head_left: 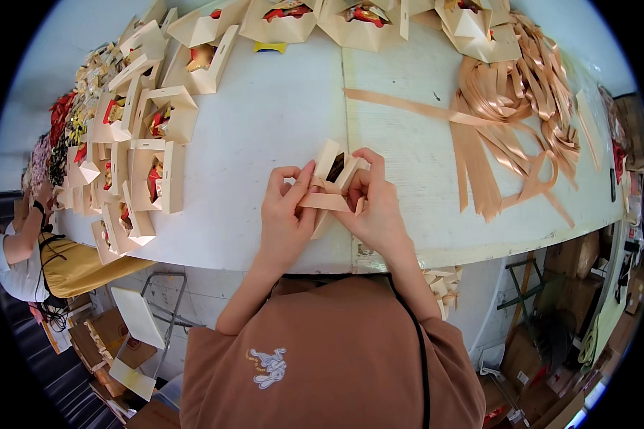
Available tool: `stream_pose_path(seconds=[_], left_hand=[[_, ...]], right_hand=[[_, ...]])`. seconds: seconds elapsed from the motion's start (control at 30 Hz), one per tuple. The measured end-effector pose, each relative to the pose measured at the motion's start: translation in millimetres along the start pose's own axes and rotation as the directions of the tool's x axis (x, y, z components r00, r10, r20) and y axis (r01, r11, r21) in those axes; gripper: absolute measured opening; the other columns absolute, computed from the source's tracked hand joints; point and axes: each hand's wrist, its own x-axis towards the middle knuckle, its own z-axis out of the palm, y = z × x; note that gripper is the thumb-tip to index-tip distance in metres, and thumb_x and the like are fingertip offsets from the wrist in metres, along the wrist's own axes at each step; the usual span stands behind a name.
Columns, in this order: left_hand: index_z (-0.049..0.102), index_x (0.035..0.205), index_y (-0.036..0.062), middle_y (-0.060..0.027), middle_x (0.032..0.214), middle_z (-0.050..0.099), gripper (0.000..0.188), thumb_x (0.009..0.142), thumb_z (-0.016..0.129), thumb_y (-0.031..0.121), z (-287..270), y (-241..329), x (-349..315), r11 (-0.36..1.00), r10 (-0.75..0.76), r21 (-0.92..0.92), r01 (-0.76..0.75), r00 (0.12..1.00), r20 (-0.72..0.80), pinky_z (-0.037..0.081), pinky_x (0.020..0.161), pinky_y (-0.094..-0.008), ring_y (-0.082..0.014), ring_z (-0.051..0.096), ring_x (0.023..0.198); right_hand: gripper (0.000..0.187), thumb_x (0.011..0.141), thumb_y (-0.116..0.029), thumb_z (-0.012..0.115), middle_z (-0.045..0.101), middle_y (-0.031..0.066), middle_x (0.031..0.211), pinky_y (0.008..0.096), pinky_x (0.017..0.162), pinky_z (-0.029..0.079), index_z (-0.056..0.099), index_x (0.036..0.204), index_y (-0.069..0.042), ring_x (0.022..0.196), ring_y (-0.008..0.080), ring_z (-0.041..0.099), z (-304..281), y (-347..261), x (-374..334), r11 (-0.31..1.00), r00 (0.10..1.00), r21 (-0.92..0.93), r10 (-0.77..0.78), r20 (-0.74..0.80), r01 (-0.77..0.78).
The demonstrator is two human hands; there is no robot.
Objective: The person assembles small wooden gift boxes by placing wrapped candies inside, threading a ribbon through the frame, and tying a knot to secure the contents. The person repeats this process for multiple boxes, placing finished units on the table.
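In front of me at the table's near edge is a small cream cardboard box (328, 153), with a dark gap showing at its top. A short tan satin ribbon (327, 202) crosses it and makes a small loop. My left hand (285, 216) pinches the ribbon between thumb and forefinger, against the box's left side. On the other side, my right hand (376, 212) is closed with curled fingers around the ribbon's right end, touching the box. The fingers partly hide the box's sides.
Several open cream boxes (166, 114) with red and gold packets line the white table's (265, 121) left and far sides. Loose tan ribbons (494, 93) are heaped at right. A yellow packet (270, 47) lies far off. Another person (23, 247) works at left, near a folding chair (139, 314).
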Motion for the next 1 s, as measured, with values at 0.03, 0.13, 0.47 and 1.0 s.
stream_pose_path(seconds=[0.03,0.13,0.47,1.0], left_hand=[[0.062,0.134,0.0020,-0.0090,0.110,0.051,0.043,0.091,0.062,-0.003,0.1,1.0,-1.2,1.000,0.001,0.013,0.000,1.000,-0.008,0.050,0.063,-0.0304,-0.0158,0.054,0.071],[0.062,0.134,0.0021,-0.0091,0.111,0.050,0.043,0.091,0.063,-0.003,1.2,2.0,-3.8,0.999,0.008,0.034,-0.007,1.000,-0.018,0.050,0.063,-0.0311,-0.0164,0.055,0.071],[0.061,0.135,0.0028,-0.0093,0.111,0.050,0.046,0.089,0.061,-0.004,-1.3,-5.9,-8.1,0.998,0.053,-0.026,-0.054,0.999,-0.006,0.050,0.065,-0.0317,-0.0170,0.056,0.072],[0.061,0.136,0.0047,-0.0104,0.111,0.053,0.038,0.098,0.053,0.004,-11.5,-4.5,14.2,0.922,-0.211,-0.295,0.253,0.963,0.167,0.049,0.066,-0.0265,-0.0165,0.062,0.078]], right_hand=[[0.079,0.078,-0.020,0.083,0.052,0.0065,0.065,0.0305,0.056,0.047,0.031,0.135,0.000,0.056,0.0180,0.052,0.9,0.9,-0.4,1.000,1.000,-0.019,-0.005,-0.002,0.005],[0.079,0.077,-0.019,0.084,0.053,0.0064,0.066,0.0303,0.056,0.047,0.032,0.134,0.000,0.055,0.0173,0.052,6.1,4.2,-2.9,0.999,0.997,0.015,-0.047,-0.054,0.048],[0.076,0.076,-0.011,0.079,0.048,0.0061,0.064,0.0305,0.055,0.044,0.035,0.138,-0.003,0.055,0.0180,0.049,8.0,1.2,-4.7,0.997,0.998,-0.046,-0.059,-0.024,0.058],[0.072,0.081,-0.016,0.083,0.053,0.0060,0.074,0.0296,0.063,0.049,0.039,0.137,-0.001,0.066,0.0147,0.053,11.0,1.2,-5.1,0.999,1.000,0.040,0.006,0.012,-0.007]])
